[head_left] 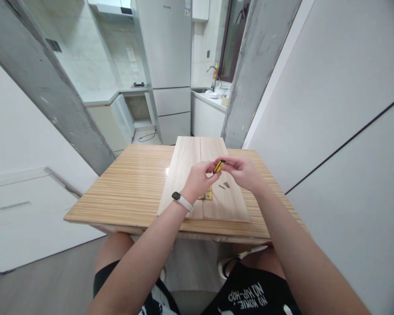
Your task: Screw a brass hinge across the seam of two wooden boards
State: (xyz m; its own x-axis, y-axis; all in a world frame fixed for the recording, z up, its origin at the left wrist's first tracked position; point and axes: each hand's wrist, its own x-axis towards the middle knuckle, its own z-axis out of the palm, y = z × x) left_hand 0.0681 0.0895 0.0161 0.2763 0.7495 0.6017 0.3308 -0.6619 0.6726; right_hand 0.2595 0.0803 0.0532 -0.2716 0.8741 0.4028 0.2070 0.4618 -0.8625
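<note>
Both hands pinch a small yellow-and-black tool above two wooden boards

The left hand (pixel 200 177) and right hand (pixel 243 171) close their fingertips on the tool (pixel 219 166); below, on the boards (pixel 187 166), lie what look like screws (pixel 224 185) and a brass hinge (pixel 208 194), on a striped table (pixel 131 188)

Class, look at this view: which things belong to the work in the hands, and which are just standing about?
In use: left hand and right hand hold yellow-black tool; screws, brass hinge, wooden boards.
Standing about: fridge, tap, table.
</note>
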